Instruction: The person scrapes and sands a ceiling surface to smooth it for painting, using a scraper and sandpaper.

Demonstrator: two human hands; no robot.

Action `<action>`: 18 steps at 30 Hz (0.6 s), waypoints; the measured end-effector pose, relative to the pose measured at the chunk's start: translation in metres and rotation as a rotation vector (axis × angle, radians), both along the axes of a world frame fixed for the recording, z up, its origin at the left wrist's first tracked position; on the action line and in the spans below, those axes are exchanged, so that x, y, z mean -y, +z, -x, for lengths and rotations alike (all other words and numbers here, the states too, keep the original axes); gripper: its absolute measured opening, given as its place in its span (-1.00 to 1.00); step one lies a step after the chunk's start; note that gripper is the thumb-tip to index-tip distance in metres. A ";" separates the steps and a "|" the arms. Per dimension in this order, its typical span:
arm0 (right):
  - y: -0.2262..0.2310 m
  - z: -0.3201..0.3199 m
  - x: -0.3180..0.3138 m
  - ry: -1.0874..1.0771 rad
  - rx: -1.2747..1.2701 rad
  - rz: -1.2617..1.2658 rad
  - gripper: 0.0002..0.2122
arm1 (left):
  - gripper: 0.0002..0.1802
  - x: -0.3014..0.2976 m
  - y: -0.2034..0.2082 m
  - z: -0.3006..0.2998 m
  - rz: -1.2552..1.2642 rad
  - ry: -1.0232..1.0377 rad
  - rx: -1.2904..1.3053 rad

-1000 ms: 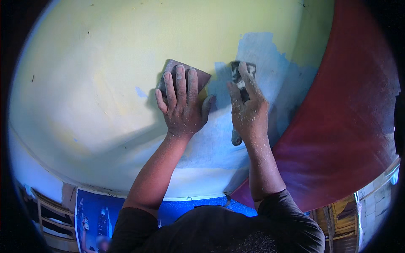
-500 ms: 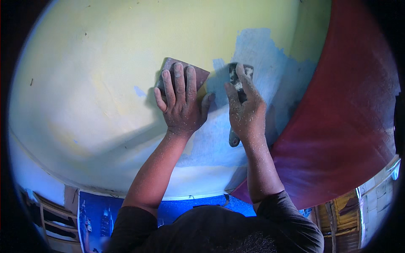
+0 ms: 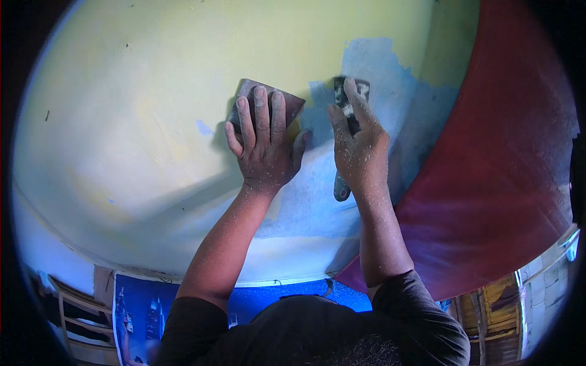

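Note:
My left hand (image 3: 264, 143) lies flat with fingers spread on a square brown sheet (image 3: 247, 88), pressing it to the pale yellow painted surface (image 3: 152, 67). Whether the sheet is sandpaper or a stiff plate I cannot tell. To its right, my right hand (image 3: 361, 152) is closed round a scraper (image 3: 343, 189) with a dark, white-smeared upper part. One finger stretches along that part, and the rounded handle end pokes out below the palm. The scraper is over a patch of bare light blue (image 3: 372, 58) where the yellow coat is absent. Pale dust and flakes speckle both hands and forearms.
A dark red sheet (image 3: 500, 158) curves down the right side, close to my right forearm. Below the painted surface are a blue picture panel (image 3: 143, 311), a wooden rack (image 3: 85, 320) at lower left and brown wooden pieces (image 3: 500, 320) at lower right.
My right hand and the scraper have moved slightly up and to the right over the blue patch. The left hand and its sheet have shifted only a little.

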State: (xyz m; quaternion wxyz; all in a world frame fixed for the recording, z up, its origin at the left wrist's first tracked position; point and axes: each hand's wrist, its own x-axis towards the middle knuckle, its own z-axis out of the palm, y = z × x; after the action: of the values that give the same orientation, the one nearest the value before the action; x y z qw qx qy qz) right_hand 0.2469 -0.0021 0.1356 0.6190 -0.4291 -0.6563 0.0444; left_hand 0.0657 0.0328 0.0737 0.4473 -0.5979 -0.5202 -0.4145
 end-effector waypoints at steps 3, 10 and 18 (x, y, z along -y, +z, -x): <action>-0.013 -0.001 0.000 0.005 0.002 -0.003 -0.50 | -0.08 0.005 0.001 0.000 0.006 -0.049 0.018; 0.012 -0.005 -0.006 0.003 0.029 -0.115 -0.49 | -0.15 0.017 0.018 -0.007 -0.075 -0.184 0.027; 0.004 -0.011 -0.002 -0.020 0.035 -0.064 -0.50 | -0.18 0.028 0.030 0.002 -0.016 -0.200 -0.065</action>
State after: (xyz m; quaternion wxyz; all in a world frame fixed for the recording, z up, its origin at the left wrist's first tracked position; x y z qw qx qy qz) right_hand 0.2582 -0.0004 0.1395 0.6212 -0.4165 -0.6638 0.0098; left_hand 0.0639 0.0050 0.1042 0.4253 -0.6563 -0.4398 -0.4415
